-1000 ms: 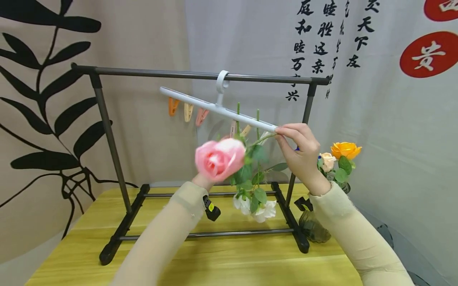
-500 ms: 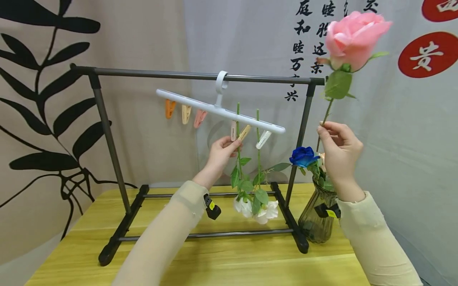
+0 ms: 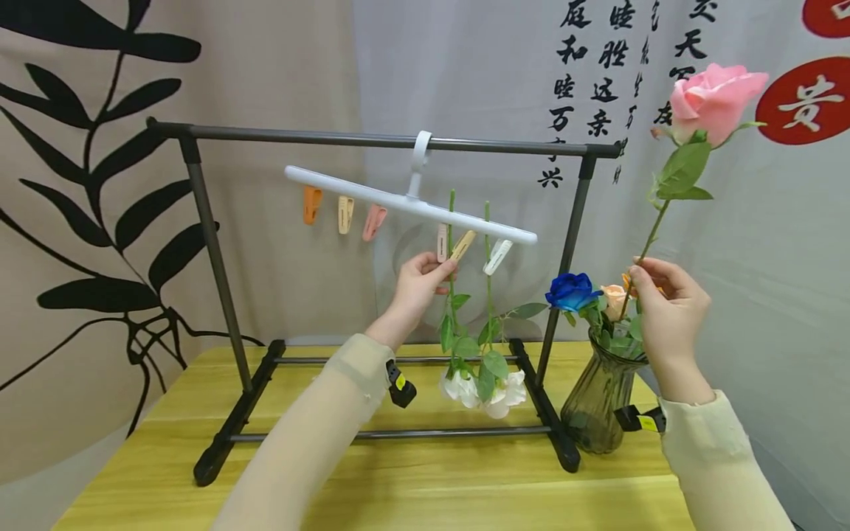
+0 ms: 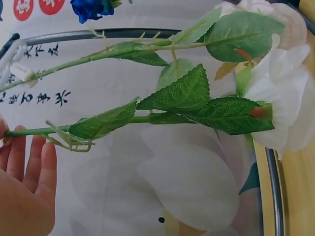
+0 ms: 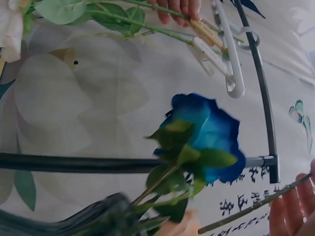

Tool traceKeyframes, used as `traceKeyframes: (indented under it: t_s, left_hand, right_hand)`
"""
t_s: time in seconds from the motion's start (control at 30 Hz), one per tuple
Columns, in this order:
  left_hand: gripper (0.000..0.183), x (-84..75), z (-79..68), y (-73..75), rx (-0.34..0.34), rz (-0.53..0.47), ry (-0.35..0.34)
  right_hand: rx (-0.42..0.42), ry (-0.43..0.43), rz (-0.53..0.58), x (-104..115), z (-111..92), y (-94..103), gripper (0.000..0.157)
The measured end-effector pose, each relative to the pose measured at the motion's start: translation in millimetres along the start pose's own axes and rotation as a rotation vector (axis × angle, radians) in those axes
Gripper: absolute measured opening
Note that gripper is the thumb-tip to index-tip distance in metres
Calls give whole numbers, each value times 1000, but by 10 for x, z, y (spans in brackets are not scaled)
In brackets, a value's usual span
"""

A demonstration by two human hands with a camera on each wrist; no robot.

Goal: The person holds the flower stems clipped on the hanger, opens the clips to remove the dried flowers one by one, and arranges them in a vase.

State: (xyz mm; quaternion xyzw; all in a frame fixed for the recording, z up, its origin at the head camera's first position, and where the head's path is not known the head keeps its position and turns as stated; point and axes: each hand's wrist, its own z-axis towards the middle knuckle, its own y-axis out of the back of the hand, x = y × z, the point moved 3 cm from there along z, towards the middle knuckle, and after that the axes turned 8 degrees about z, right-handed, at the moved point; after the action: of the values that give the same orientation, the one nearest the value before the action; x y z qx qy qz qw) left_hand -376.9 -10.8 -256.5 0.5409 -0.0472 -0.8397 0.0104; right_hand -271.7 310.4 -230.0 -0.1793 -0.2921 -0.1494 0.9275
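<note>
A cloth backdrop (image 3: 465,74) bears Chinese writing (image 3: 604,90), 睦胜远亲 and 贵 readable. Before it, a rack (image 3: 319,137) carries a white hanger (image 3: 352,189). Above the vase (image 3: 600,402), the pink rose (image 3: 717,103) is lower and farther right than half a second ago, its stem pinched in the right hand (image 3: 674,317); the left hand (image 3: 415,291) pinches the stem of a white rose (image 3: 461,389).
</note>
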Motion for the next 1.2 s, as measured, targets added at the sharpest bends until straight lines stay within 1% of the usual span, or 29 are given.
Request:
traceKeyframes:
  t_s: [0.17,0.3,0.4,0.53,0.7,0.77,0.97,1.1,1.2]
  left_hand:
    - [22,12,-3,-5,-8,5,1]
    - [23,29,-6,14,-20,12,-2]
    - [23,34,-5,18,-22,22,-10]
    - [24,43,0,18,-17,25,-17]
    - [22,56,2,32,-28,21,-22]
    - [21,59,0,39,-34,19,-21]
    - [21,74,11,42,-40,17,-24]
    - [21,76,14,28,-36,18,-27]
    - [21,64,18,25,-38,23,-29]
  right_hand:
    - [-27,-25,-42,-94,-51,130,15]
    - [-25,-80,-56,-185,-113,218,18]
    - [-30,-105,-112,-247,-174,290,19]
    - [-48,-107,-211,-321,-266,406,23]
    - [-46,-69,-292,-423,-357,560,22]
    - [-39,-51,-339,-460,-388,607,22]
    - [-8,-68,-469,-558,-489,684,24]
    - [43,-48,-551,-594,-538,697,22]
    - [95,-20,-649,-594,-543,672,23]
